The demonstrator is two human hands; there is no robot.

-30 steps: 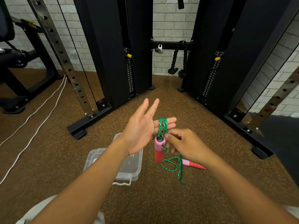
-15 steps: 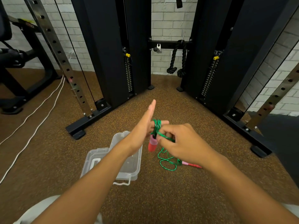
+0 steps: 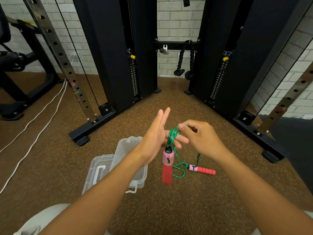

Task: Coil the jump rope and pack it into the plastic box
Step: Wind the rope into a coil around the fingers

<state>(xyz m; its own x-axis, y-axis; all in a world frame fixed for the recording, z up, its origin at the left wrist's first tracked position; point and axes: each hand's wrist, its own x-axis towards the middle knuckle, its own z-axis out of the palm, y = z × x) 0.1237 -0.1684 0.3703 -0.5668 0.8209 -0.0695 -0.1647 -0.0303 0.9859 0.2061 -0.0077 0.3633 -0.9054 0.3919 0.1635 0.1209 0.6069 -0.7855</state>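
Winding the green rope (image 3: 173, 135) around the lower fingers of the left hand (image 3: 156, 138) is the step in hand, judging from the head view, the only view here. That hand is standing edge-up with its fingers straight; two are pointing toward 12 o'clock, and the lower ones, toward 3 o'clock, are carrying several turns of cord. The right hand (image 3: 201, 138) is sitting just at 3 o'clock of those turns, its thumb and fingertips curled and pinching the cord where it crosses the top of the coil. One pink-and-red handle (image 3: 167, 165) is hanging from the coil at 6 o'clock; the other handle (image 3: 203, 170) is lying on the floor (image 3: 169, 209) toward 4 o'clock, with a slack loop of rope trailing to it. The open plastic box (image 3: 128, 146) is waiting on the floor at 7 o'clock of the hands, partly hidden by the left forearm.

To do it well, I would be keeping each turn snug beside the last, not crossing, and holding the carrying fingers stiff so the coil is not slipping off.
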